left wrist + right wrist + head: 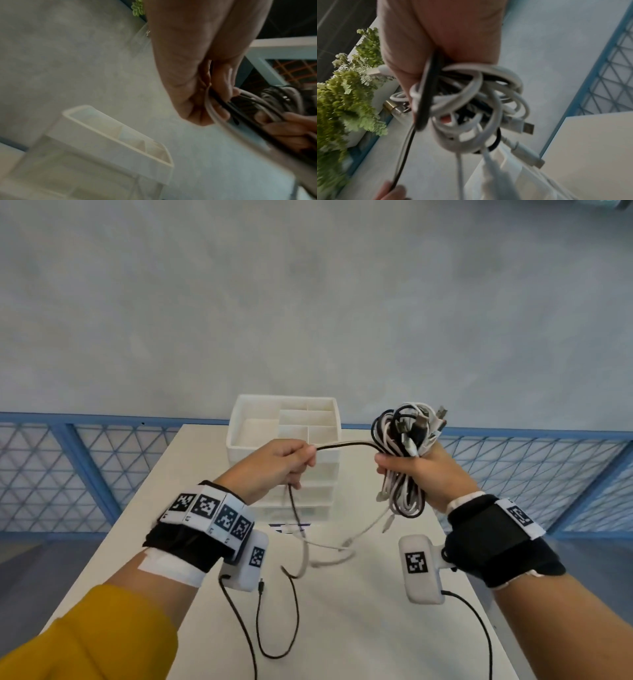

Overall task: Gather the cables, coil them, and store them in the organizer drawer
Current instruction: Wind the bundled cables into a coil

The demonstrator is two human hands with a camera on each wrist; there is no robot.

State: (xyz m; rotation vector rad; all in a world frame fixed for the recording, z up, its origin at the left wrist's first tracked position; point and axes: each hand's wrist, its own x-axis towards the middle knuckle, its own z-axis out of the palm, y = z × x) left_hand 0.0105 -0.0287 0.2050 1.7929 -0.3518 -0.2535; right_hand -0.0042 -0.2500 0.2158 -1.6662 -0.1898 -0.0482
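My right hand [411, 470] grips a thick coil of black and white cables [407, 429] held up above the table; in the right wrist view the cable bundle [467, 108] fills the fist, with plugs sticking out. My left hand [284, 463] pinches a black and a white cable strand [346, 445] that run across to the bundle. The black cable tail [294, 594] and a white tail [329, 549] trail down onto the table. The white organizer [284, 440] stands just behind both hands, its top tray open and divided into compartments; its drawers below appear closed.
The white table [359, 611] is narrow, with its edges close on both sides. A blue mesh railing [85, 470] runs behind it. Green plants [342, 88] show at the left of the right wrist view. Thin black wrist-camera leads hang from both wrists.
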